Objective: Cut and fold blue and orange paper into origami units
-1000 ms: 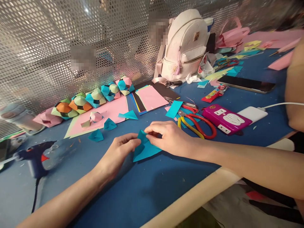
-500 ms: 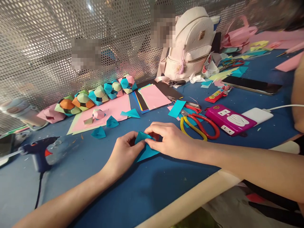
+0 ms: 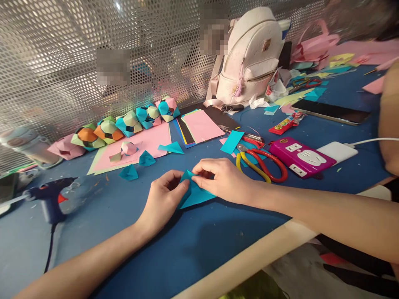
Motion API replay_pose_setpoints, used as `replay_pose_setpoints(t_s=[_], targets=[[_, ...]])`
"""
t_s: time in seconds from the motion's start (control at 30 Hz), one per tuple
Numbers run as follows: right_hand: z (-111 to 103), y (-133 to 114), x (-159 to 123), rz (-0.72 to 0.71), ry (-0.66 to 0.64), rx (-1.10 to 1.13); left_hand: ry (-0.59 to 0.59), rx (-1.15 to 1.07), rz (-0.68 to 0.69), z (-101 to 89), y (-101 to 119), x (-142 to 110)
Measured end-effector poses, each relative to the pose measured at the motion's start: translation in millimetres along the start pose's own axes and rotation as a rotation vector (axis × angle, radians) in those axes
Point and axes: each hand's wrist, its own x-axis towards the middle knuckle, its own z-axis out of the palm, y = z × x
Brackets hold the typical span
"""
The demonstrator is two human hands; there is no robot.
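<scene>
Left: one glue gun (image 3: 51, 197), then six paper balls (image 3: 108, 129) lined along the mesh (image 3: 62, 83), two small folded blue pieces (image 3: 146, 158) in front. Centre, over the table (image 3: 156, 265): left hand (image 3: 165, 195) pinches one blue sheet (image 3: 196, 197), right hand (image 3: 229, 182) pinching its other side. Rightward: one red packet (image 3: 284, 123), one purple socket block (image 3: 302, 157), one white charger (image 3: 338, 153).

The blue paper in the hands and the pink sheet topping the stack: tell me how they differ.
The blue paper is held by the left hand and right hand; the pink sheet lies unheld on the stack. The blue paper appears partly folded, while the pink sheet lies flat. Both are coloured paper.
</scene>
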Motion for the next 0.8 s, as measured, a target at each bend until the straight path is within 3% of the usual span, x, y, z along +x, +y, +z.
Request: replay_pose_setpoints(t_s=[0.23,0.5,0.8], targets=[[1.5,5.9,-0.8,0.012,-0.033,0.057,0.017,-0.101,-0.046,0.9,-3.9,1.0],[-5.2,10.9,-1.4,-0.238,-0.062,-0.001,-0.008,-0.179,-0.062,-0.6,-11.6,2.7],[-13.8,13.0,-1.4,-0.338,-0.092,-0.065,-0.036,-0.214,-0.033,-1.3,-13.2,1.3]])
